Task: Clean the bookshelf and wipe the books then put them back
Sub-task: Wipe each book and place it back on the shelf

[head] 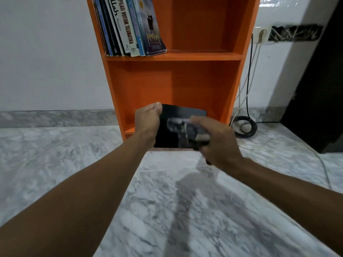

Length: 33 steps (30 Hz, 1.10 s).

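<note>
An orange bookshelf (233, 58) stands against the white wall. Several books (128, 26) lean on its upper shelf at the left. In front of the bottom shelf my left hand (147, 123) pinches the top left corner of a black book (182, 113) and holds it up. My right hand (217, 140) grips something blurred and grey-white, perhaps a cloth (179, 125), against the book's cover. The book's lower right part is hidden by my right hand.
The floor is grey-white marble (74, 154). A black cable coil (245, 127) and a white cable (289, 143) lie on the floor right of the shelf, below a wall socket (261, 34). A dark door or cabinet (319, 101) stands at the far right.
</note>
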Each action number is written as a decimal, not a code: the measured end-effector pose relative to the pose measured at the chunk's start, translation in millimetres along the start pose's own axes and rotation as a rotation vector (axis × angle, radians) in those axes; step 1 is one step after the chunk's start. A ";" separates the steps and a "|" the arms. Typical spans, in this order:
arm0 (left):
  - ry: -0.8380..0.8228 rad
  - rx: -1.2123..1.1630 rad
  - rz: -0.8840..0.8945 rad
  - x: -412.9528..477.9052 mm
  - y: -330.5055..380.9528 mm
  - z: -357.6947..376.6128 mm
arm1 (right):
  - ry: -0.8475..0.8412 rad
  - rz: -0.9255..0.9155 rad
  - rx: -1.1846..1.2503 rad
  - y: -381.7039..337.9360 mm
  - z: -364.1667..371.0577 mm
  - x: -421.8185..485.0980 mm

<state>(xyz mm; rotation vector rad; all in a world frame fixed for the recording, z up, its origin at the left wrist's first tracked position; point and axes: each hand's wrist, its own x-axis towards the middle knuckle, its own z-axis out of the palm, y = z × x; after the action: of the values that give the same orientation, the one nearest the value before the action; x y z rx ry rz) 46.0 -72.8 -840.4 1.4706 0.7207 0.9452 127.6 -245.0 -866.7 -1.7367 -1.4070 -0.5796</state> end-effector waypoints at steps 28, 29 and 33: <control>0.108 -0.103 -0.168 2.9 -11.1 -14.0 | -0.794 -0.039 0.125 -22.0 56.7 -46.6; 0.149 -0.028 -0.132 5.3 -14.7 -16.6 | -0.954 -0.024 0.098 -22.8 60.2 -52.8; 0.223 0.203 -0.005 10.7 -24.8 -16.4 | -1.088 0.182 0.123 -20.7 82.4 -66.6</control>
<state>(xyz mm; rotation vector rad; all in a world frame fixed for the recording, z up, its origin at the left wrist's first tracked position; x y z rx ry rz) 38.9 -52.4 -863.6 1.5528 1.0067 1.0681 78.6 -215.7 -958.4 -2.1315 -1.8645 0.6661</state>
